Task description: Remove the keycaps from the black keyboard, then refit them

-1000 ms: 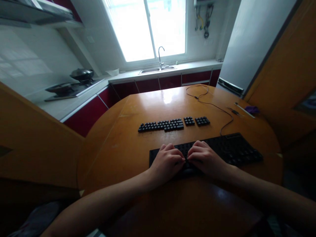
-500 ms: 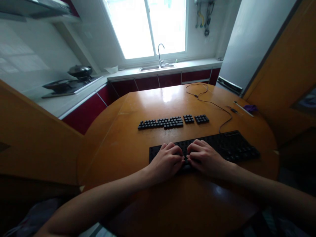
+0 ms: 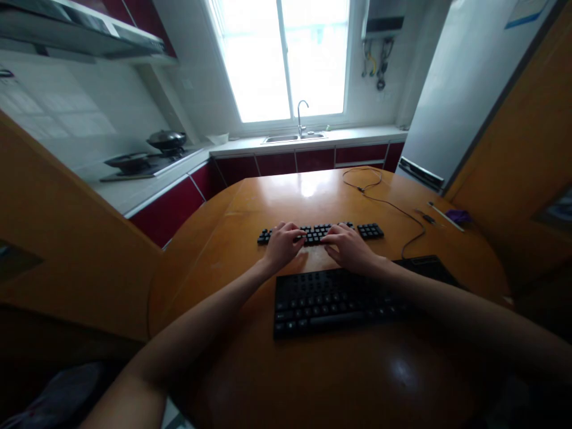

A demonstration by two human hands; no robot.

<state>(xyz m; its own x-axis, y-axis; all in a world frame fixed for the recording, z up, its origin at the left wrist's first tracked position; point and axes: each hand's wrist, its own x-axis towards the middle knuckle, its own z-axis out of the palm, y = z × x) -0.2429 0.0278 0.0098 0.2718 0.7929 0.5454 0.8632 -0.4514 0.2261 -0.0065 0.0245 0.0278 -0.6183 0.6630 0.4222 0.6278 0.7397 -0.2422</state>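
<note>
Black keycaps (image 3: pixel 316 235) lie in tidy rows on the wooden table, with a separate number-pad block (image 3: pixel 370 230) at their right end. My left hand (image 3: pixel 285 243) is over the left part of the rows, its index finger and thumb slightly apart by the keycaps. Facing it, my right hand (image 3: pixel 348 245) reaches into the rows with bent fingers, thumb apart from the index finger. No keycap shows lifted in either hand. Nearer to me lies a black keyboard (image 3: pixel 322 304); its lower rows bear caps, while the upper rows look bare. My right forearm hides its right part.
A thin cable (image 3: pixel 393 205) runs from the keyboard to the table's far side. At the right lie a small dark tool (image 3: pixel 429 219), a white stick (image 3: pixel 447 217) and a purple cloth (image 3: pixel 458 216). Behind the table (image 3: pixel 214 256) are a counter with a sink (image 3: pixel 290 138) and a stove.
Both hands have left the keyboard's front part and moved forward to the loose keycaps. The keyboard's lower rows now show. The view has tilted up a little.
</note>
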